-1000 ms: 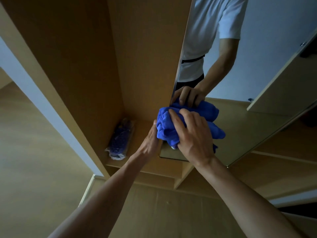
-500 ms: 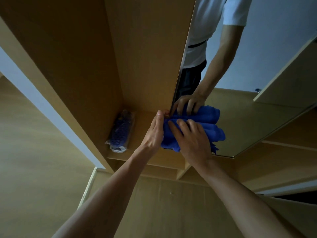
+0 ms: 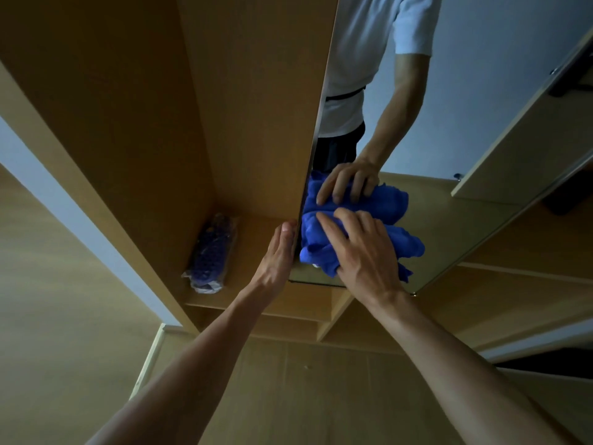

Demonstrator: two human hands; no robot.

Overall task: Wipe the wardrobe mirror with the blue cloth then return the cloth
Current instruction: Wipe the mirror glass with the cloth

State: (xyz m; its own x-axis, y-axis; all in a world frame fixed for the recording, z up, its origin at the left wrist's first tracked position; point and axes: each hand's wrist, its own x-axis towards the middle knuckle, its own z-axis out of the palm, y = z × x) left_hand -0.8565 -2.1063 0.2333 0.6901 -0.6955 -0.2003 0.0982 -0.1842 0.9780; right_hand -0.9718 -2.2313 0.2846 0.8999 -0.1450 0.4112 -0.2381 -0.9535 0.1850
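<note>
The blue cloth was all bunched up near the bottom left corner of the mirror; it was touching the glass. The right hand lay on top of the cloth and pushed it onto the mirror; its fingers were spread out and bent a little over the bunch, holding it there. The left hand was flat, with straight fingers, and it held nothing; it rested against the left edge of the mirror, just beside the cloth. The glass showed a copy of the right hand and the cloth, and a person in a white top. On a shelf inside the wooden wardrobe lay a clear bag with something dark blue in it; it was to the left of both hands.
</note>
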